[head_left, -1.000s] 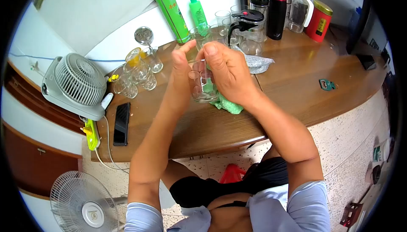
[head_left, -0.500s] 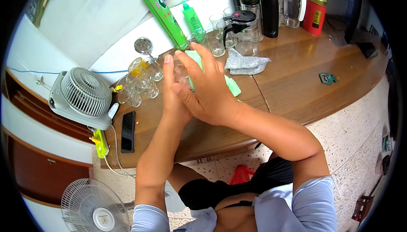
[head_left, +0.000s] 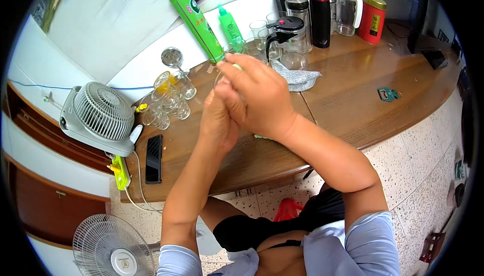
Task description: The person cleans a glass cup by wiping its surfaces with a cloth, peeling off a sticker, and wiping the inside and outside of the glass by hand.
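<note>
In front of me, over the table, my two hands are pressed together around a clear glass (head_left: 218,78), which they mostly hide. My left hand (head_left: 221,114) is closed round the glass from the left. My right hand (head_left: 264,94) is curled over it from the right, closed on a light green cloth (head_left: 238,67). Only small bits of the cloth show, one above the fingers and one under the right wrist. Just behind the right hand lies a grey cloth (head_left: 301,80).
Upturned glasses (head_left: 174,102) stand left, near a small fan (head_left: 103,109) and a phone (head_left: 154,159). Behind are a green spray can (head_left: 196,24), a green pump bottle (head_left: 230,26), a glass teapot (head_left: 294,56), a black flask (head_left: 319,19) and a red tin (head_left: 372,21). A bottle opener (head_left: 387,94) lies right.
My right hand has turned and curled its fingers over the glass. The green cloth, widely visible before, is now mostly hidden under that hand. The left fingers have folded in.
</note>
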Tool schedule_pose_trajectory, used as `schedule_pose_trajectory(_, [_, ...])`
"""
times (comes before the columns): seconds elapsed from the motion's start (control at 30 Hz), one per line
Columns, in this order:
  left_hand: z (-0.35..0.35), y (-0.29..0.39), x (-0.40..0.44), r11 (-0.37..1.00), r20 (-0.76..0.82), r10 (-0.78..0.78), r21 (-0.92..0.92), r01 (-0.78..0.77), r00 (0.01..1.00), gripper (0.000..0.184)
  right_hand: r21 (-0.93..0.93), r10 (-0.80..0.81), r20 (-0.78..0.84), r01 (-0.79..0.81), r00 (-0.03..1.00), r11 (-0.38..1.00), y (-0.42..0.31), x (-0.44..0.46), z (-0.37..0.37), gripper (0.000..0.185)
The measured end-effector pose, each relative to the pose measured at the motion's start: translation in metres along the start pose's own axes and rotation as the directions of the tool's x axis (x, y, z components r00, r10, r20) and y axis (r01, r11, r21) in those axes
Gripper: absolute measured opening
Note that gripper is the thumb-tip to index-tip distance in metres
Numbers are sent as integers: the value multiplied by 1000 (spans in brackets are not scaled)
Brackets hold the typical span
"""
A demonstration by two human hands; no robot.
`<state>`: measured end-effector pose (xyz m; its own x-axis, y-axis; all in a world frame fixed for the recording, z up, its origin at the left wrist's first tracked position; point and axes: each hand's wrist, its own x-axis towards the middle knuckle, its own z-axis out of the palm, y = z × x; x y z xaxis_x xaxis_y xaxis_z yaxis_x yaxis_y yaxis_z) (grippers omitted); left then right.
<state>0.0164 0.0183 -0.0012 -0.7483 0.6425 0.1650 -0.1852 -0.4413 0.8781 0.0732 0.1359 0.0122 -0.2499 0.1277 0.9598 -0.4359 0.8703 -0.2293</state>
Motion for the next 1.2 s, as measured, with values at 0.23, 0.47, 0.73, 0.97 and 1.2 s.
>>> schedule_pose_trajectory(0.23, [-2,5,0,986,81,-116,126,105,990,43,354,184,98,-207,978,912,12,6,-8,37])
schedule_pose_trajectory(0.47, [-4,6,3,955,126,-228,224,196,966,39,378,308,181,-355,934,855,18,8,-11,48])
schedule_pose_trajectory(0.73, [4,2,0,971,86,-136,211,115,987,61,519,468,464,-659,752,545,28,10,-12,49])
schedule_pose_trajectory(0.97, [1,12,-2,986,108,-45,167,26,993,85,648,544,439,-671,715,360,26,7,-12,49])
schedule_pose_trajectory(1.2, [-4,16,-1,988,178,-152,43,146,972,58,639,571,214,-556,793,532,25,0,7,49])
